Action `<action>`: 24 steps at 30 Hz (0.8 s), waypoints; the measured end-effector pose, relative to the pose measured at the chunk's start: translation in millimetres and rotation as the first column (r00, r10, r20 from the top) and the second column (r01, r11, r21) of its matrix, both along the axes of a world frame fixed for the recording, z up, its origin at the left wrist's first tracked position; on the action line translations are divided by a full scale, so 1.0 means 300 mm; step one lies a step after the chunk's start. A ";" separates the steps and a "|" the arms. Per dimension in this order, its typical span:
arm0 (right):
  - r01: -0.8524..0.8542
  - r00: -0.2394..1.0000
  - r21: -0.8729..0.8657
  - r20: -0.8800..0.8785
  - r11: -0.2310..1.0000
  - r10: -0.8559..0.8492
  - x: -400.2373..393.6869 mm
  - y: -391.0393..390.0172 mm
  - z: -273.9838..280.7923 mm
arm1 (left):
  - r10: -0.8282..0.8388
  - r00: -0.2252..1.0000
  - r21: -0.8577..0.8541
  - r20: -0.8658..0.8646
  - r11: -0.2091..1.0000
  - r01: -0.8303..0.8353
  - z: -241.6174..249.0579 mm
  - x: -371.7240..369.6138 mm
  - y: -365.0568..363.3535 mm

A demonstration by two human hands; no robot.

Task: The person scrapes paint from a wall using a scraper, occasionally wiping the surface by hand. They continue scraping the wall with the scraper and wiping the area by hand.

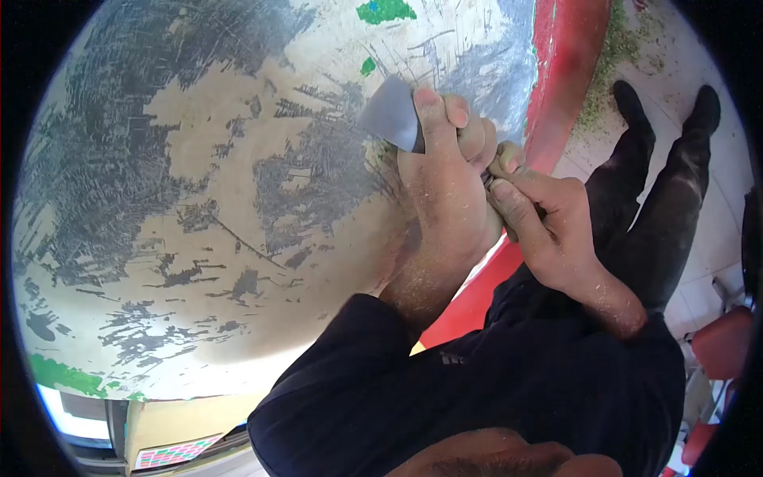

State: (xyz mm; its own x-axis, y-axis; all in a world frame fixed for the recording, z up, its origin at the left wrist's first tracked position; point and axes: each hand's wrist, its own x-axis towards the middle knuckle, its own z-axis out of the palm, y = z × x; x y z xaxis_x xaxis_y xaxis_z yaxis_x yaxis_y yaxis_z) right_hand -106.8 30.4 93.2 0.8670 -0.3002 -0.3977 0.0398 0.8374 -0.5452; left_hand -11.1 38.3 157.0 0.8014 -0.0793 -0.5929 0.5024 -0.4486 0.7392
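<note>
A scraper point(391, 114) with a broad grey metal blade lies against a large, curved, patchy surface point(214, 262). My left hand point(449, 171) is closed around its handle, thumb stretched toward the blade. Beside it, my right hand point(548, 215) pinches what looks like the handle's rear end, just below the left fist; most of the handle is hidden by fingers. Pale dust covers both hands and forearms. The surface shows bare beige areas, dark grey scratched patches and a few green paint spots point(386, 9).
A red rim point(556, 87) borders the curved surface on the right. Greenish flakes point(628, 56) litter the pale tiled floor near my feet point(699, 107). A red chair point(722, 342) stands at the right. At lower left is a yellowish panel point(171, 429) with a coloured grid.
</note>
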 end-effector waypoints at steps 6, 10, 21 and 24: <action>0.029 0.999 -0.009 0.036 1.000 -0.029 0.005 0.006 -0.010 | -0.083 0.992 -0.008 0.090 0.996 0.084 -0.022 0.018 -0.036; 0.249 0.968 -0.103 0.063 0.963 -0.244 0.109 -0.019 -0.005 | -0.216 0.955 0.040 0.205 0.976 0.213 -0.004 0.060 -0.107; -0.026 0.999 0.070 0.025 0.997 0.024 -0.016 -0.005 -0.034 | 0.004 1.000 -0.015 -0.010 1.000 -0.004 -0.039 -0.006 -0.028; 0.033 0.996 0.142 0.078 0.989 -0.044 0.021 -0.016 -0.032 | -0.029 0.998 0.010 0.061 1.000 0.029 -0.034 0.015 -0.070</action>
State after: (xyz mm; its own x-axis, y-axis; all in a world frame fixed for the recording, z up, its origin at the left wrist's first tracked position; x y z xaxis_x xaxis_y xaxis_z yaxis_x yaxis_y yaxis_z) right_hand -100.6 25.6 83.7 0.8869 -0.2801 -0.3674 0.1128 0.9025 -0.4157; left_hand -6.6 17.5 146.7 0.8337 -0.0980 -0.5434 0.4429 -0.4690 0.7641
